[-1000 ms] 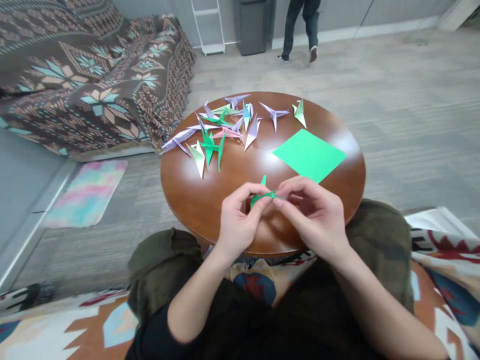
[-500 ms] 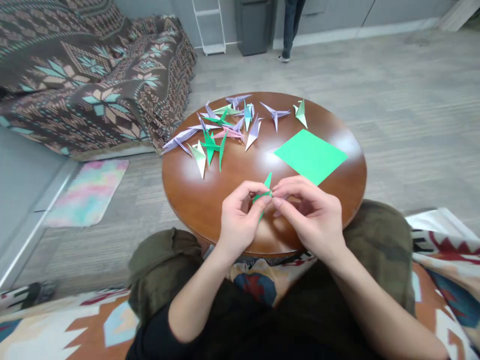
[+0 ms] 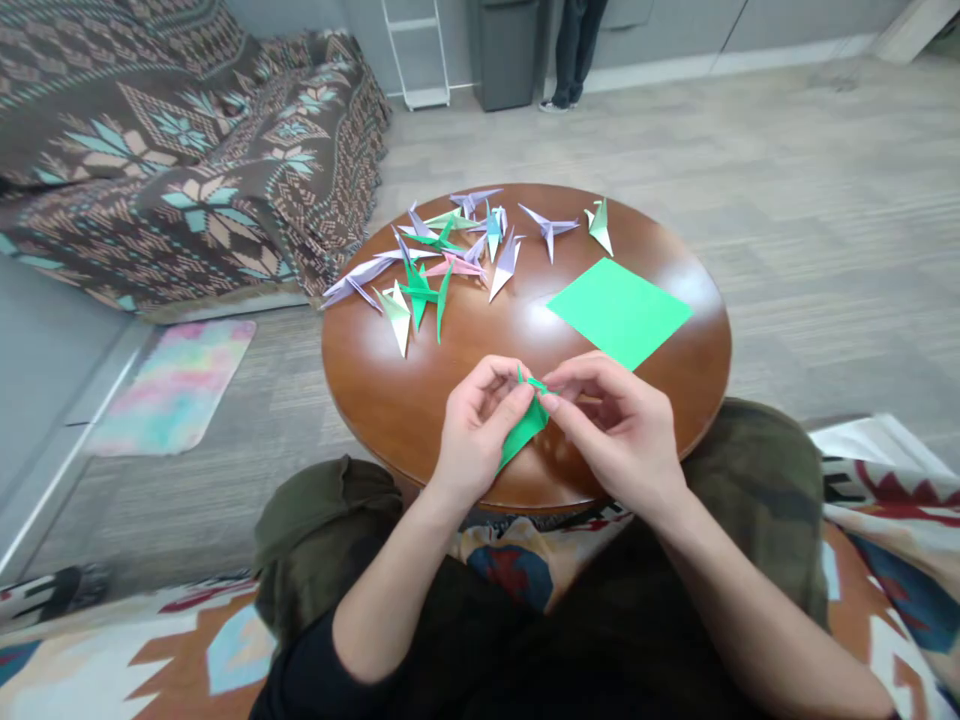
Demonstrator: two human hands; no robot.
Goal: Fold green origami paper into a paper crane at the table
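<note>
Between my two hands is a green origami crane (image 3: pixel 525 432), held above the near part of the round table (image 3: pixel 375 400). My left hand (image 3: pixel 484 425) pinches its folded body between thumb and fingers. The thumb and fingertips of my right hand (image 3: pixel 622 420) close on a narrow upper part at its right side. Part of the paper is hidden behind my fingers. A flat green sheet of paper (image 3: pixel 621 308) lies just beyond my right hand.
Several folded paper cranes (image 3: pixel 420 295) in green, purple, pink and white cluster at the table's far left. A purple crane (image 3: pixel 550 228) and a pale green crane (image 3: pixel 600 228) stand farther right. A person (image 3: pixel 576 50) stands by a grey bin (image 3: pixel 508 55); a patterned sofa (image 3: pixel 187 170) is at left.
The green crane has turned in my hands, so a broad flat face now hangs toward me. My fingers have shifted slightly on it. The person at the back has moved their feet.
</note>
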